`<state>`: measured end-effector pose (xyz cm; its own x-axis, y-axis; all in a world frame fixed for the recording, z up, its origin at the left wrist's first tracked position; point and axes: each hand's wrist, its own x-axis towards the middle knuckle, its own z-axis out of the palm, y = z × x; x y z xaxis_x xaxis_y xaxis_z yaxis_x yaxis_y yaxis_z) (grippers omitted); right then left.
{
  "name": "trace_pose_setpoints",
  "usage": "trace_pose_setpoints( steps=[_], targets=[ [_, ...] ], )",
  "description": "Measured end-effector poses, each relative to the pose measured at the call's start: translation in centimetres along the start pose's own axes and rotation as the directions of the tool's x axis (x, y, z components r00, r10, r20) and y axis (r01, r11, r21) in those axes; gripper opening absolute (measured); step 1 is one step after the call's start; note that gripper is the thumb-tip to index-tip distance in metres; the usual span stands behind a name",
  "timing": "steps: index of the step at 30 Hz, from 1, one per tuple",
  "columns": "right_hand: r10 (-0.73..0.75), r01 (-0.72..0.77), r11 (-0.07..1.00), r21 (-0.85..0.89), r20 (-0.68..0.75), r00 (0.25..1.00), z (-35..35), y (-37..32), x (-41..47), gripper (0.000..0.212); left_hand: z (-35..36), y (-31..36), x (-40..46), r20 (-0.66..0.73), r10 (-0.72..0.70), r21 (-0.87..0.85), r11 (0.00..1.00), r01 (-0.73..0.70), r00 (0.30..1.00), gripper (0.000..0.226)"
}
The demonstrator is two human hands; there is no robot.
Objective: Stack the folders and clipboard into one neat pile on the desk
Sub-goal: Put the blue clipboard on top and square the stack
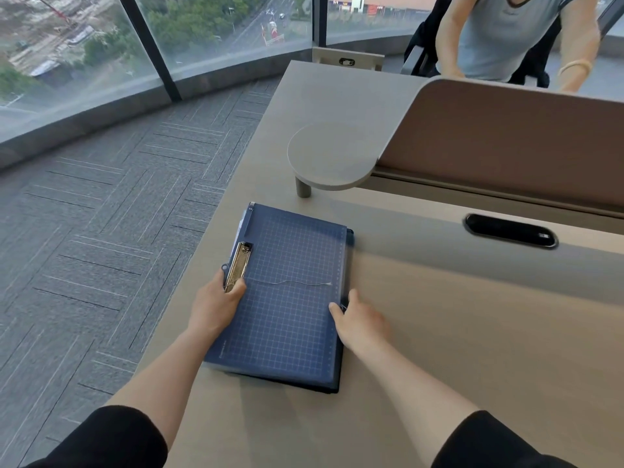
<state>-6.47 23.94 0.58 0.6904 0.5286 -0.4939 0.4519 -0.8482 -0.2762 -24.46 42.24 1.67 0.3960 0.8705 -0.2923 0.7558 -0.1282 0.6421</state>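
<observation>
- A blue gridded clipboard [287,295] is seen lying flat on top of dark folders [332,383], whose edges peep out along its right and near sides; the pile rests on the left part of the desk [456,332], close to its left edge
- The long axis of the pile runs from near to far, leaning a little to the right at the far end, with the brass clip [239,265] set along the left edge
- The left hand [216,307] is laid against the left edge, thumb on top by the near end of the clip, the other fingers hidden past the edge; whether it pinches or merely presses cannot be told
- The right hand [359,324] is pressed open against the right edge, fingertips on the clipboard's border, nothing clasped in it
- The pile lies between the two hands, each touching its own side, so neither is the nearer; the squaring is judged to turn on pushing both long edges inward until the folders sit flush beneath the clipboard
- A thin pale thread [293,282] lies across the clipboard's face
- A round raised shelf [332,157] on a short leg stands just beyond the far end, a cable slot [510,230] lies well apart to the right, and a second person [513,38] leans behind the divider [506,130]; nothing stands in the way of the hands
</observation>
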Motion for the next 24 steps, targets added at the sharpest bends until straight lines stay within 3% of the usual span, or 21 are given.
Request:
trace_pose_setpoints(
  steps=[6, 13, 24],
  targets=[
    [0.036, -0.036, 0.999, 0.019, 0.010, 0.999, 0.0, 0.0, 0.1, 0.056, -0.1, -0.1, -0.2, 0.018, 0.010, -0.040, 0.999, -0.009, 1.000, 0.015],
    [0.045, -0.046, 0.996, 0.071, 0.019, 0.999, -0.1, 0.1, 0.1, 0.045, 0.2, -0.1, -0.5, 0.030, 0.004, -0.077, 0.997, -0.002, 1.000, 0.011],
    [0.030, -0.034, 0.997, 0.076, 0.053, 0.998, -0.8, 0.2, 0.1, 0.052, 0.1, 0.8, -1.0, 0.019, -0.027, 0.024, 0.999, 0.026, 0.999, 0.023]
  ],
)
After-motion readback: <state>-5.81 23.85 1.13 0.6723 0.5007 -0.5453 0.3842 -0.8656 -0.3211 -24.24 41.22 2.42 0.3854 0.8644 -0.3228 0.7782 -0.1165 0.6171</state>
